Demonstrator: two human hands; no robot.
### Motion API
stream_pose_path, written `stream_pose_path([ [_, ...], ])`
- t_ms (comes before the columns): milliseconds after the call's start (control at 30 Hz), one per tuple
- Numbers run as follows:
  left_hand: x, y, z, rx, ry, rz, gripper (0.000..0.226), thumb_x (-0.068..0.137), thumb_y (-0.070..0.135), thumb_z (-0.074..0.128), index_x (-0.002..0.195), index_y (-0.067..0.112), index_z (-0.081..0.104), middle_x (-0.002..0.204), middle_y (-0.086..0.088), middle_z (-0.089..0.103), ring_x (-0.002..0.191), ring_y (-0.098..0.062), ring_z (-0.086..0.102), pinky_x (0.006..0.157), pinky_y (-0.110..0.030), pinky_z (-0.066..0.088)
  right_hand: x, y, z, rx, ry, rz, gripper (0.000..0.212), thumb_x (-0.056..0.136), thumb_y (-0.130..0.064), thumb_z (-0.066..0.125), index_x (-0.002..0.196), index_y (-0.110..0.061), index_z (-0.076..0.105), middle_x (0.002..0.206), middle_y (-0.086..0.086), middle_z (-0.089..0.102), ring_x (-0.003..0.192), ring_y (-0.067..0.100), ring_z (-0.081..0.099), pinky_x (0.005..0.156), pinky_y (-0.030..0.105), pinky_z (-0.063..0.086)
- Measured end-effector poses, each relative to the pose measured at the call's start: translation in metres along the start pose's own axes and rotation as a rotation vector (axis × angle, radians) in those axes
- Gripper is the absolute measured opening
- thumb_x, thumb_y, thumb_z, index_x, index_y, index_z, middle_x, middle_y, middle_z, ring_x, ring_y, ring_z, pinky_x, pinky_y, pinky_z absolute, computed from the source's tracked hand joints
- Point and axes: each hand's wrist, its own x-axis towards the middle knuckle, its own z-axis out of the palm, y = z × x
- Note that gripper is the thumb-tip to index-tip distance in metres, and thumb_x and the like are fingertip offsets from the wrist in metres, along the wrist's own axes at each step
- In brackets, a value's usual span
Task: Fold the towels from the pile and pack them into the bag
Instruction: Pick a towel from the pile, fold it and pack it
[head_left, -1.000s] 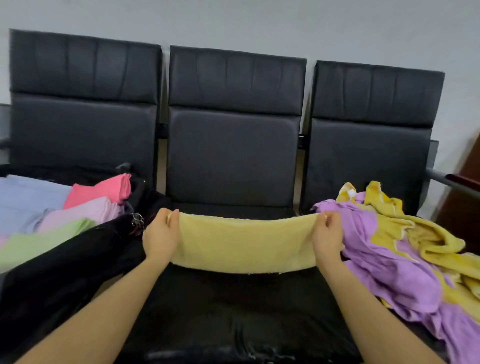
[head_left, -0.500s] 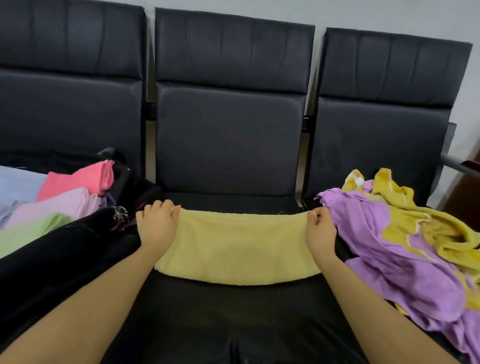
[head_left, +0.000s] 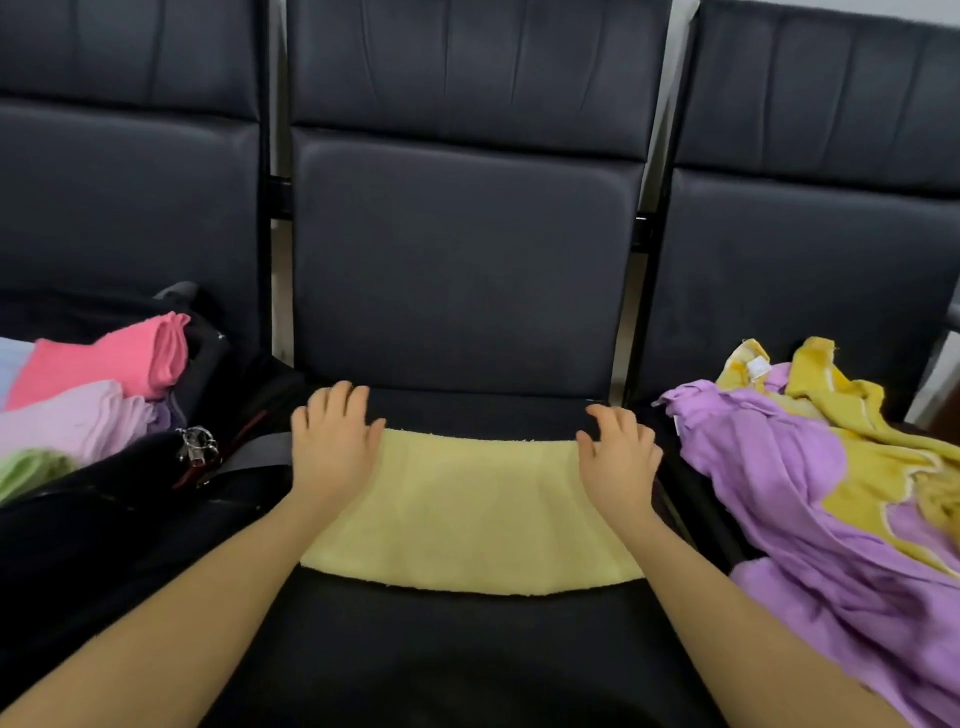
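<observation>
— Several towels are already dealt with, I'd say, but the job looks only partly done. Start at the bottom of the frame: what's nearest?

— Both forearms reach in from the lower corners over the black seat (head_left: 467, 649). At mid-frame the pale yellow towel (head_left: 472, 509) lies flat on that seat as a wide band, apparently folded once lengthwise, though I can't count its layers.

— And the hands?

— The left hand (head_left: 332, 441) rests on the towel's left end with fingers fairly straight, tips reaching past the far edge onto the seat. The right hand (head_left: 618, 457) sits at the right end, fingers spread and slightly arched. Neither pinches the cloth, and I can't tell whether the right palm presses or just hovers.

— What's done, then?

— At centre left, the black bag (head_left: 104, 519) lies open with folded towels inside: a pink towel (head_left: 119, 358) farthest up, a lilac towel (head_left: 72, 421) below it, a green towel (head_left: 26, 467) at the left edge. A pale blue one shows as a sliver beyond them.

— What's left?

— The yellow one probably needs more folds before it goes left into the bag. At centre right the pile (head_left: 831, 493) waits unfolded: a purple towel tangled with a mustard-yellow one, maybe more underneath.

— And farthest back?

— Three dark chair backs (head_left: 467, 260) fill the top of the frame.
</observation>
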Motion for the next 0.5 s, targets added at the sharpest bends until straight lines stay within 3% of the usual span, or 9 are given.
stream_pose_path([
  [67,-0.013,0.007,0.004,0.011,-0.073,0.111,0.036,0.09,0.034,0.052,0.106,0.007,0.069,0.116,-0.015,0.064,0.107,-0.037,0.059,0.085,-0.049,0.047,-0.011,0.0,0.007,-0.096,-0.112,-0.179,0.043,0.1,-0.024,0.044,0.142,-0.021,0.041,0.148,0.001,0.039,0.135,0.023,0.032,0.109,0.036,0.024],
  [133,-0.029,0.012,0.003,0.004,-0.266,0.156,0.062,0.09,0.049,0.025,0.123,0.012,0.063,0.135,-0.012,0.055,0.124,-0.034,0.051,0.097,-0.048,0.042,-0.022,0.003,0.012,-0.19,-0.285,-0.3,0.049,0.103,-0.033,0.035,0.15,-0.024,0.025,0.159,-0.001,0.02,0.145,0.02,0.017,0.115,0.034,0.016],
  [200,-0.044,0.008,0.008,0.024,-0.39,0.158,0.087,0.081,0.061,-0.004,0.15,0.019,0.026,0.159,-0.005,0.017,0.145,-0.028,0.02,0.115,-0.045,0.02,-0.034,0.007,0.015,-0.293,-0.464,-0.323,0.06,0.101,-0.05,0.017,0.154,-0.025,0.006,0.162,-0.003,-0.001,0.149,0.018,0.0,0.119,0.034,0.004],
  [267,-0.057,0.006,0.009,0.025,-0.487,0.119,0.091,0.071,0.065,-0.019,0.153,0.027,-0.005,0.159,0.001,-0.013,0.148,-0.023,-0.007,0.118,-0.041,-0.001,-0.046,0.01,0.014,-0.374,-0.548,-0.311,0.079,0.082,-0.065,-0.011,0.152,-0.028,-0.009,0.16,-0.005,-0.013,0.148,0.016,-0.01,0.118,0.035,-0.005],
  [333,-0.067,0.008,0.004,0.06,-0.527,0.121,0.08,0.081,0.067,-0.013,0.15,0.028,-0.014,0.157,0.002,-0.022,0.146,-0.021,-0.017,0.118,-0.039,-0.008,-0.056,0.011,0.009,-0.418,-0.571,-0.305,0.087,0.075,-0.071,-0.02,0.151,-0.029,-0.012,0.16,-0.006,-0.015,0.147,0.016,-0.012,0.117,0.036,-0.008],
  [400,-0.077,0.011,-0.003,0.076,-0.559,0.134,0.067,0.095,0.06,0.001,0.15,0.027,-0.015,0.157,0.001,-0.023,0.145,-0.02,-0.02,0.118,-0.039,-0.009,-0.067,0.013,0.005,-0.456,-0.589,-0.302,0.073,0.088,-0.065,-0.009,0.151,-0.029,-0.012,0.16,-0.005,-0.015,0.147,0.016,-0.013,0.118,0.037,-0.008],
  [500,-0.095,0.014,-0.014,0.089,-0.613,0.161,0.064,0.098,0.056,0.005,0.151,0.026,-0.014,0.157,0.0,-0.022,0.145,-0.02,-0.02,0.118,-0.038,-0.01,-0.082,0.017,-0.007,-0.504,-0.63,-0.312,0.075,0.086,-0.065,-0.007,0.152,-0.029,-0.01,0.16,-0.005,-0.015,0.147,0.016,-0.013,0.118,0.038,-0.008],
])
